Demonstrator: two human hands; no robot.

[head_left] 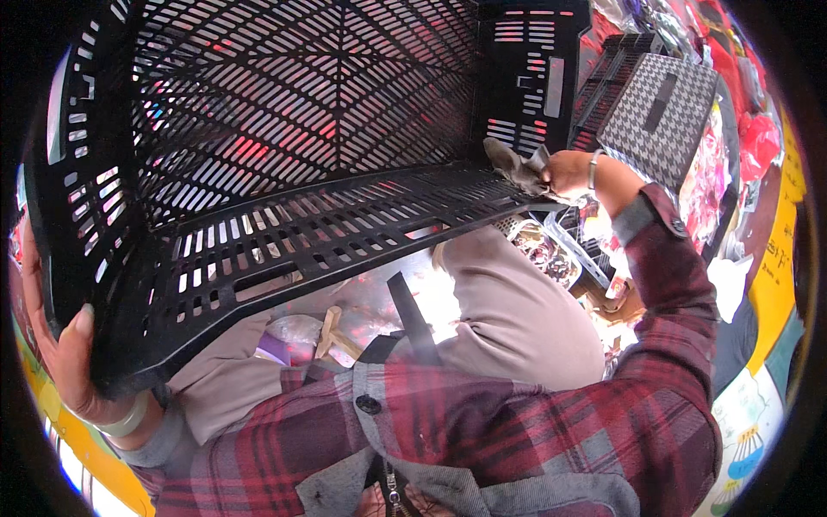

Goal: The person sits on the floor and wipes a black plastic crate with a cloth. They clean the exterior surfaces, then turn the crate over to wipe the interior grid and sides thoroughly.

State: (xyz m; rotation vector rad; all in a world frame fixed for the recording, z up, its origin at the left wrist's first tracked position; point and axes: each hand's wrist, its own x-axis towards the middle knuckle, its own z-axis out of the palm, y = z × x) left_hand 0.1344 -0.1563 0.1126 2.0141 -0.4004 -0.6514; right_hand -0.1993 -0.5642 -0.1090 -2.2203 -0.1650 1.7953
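Observation:
A large black plastic crate (284, 202) with slotted walls is tilted in front of me, its open side facing me. My left hand (73, 353) grips the crate's near left corner, thumb over the rim and fingers around the outside. At the right end, my right hand (568, 175) is closed on a crumpled grey-brown cloth (517, 166), which lies against the crate's inner lower right corner. Some of the right fingers are hidden behind the cloth.
A houndstooth-patterned box (659, 112) stands to the right beside another black crate (603, 86). A basket (547, 250) of small items sits below my right arm. Red plastic (760, 138) lies at far right. Between my knees is a small wooden piece (334, 334).

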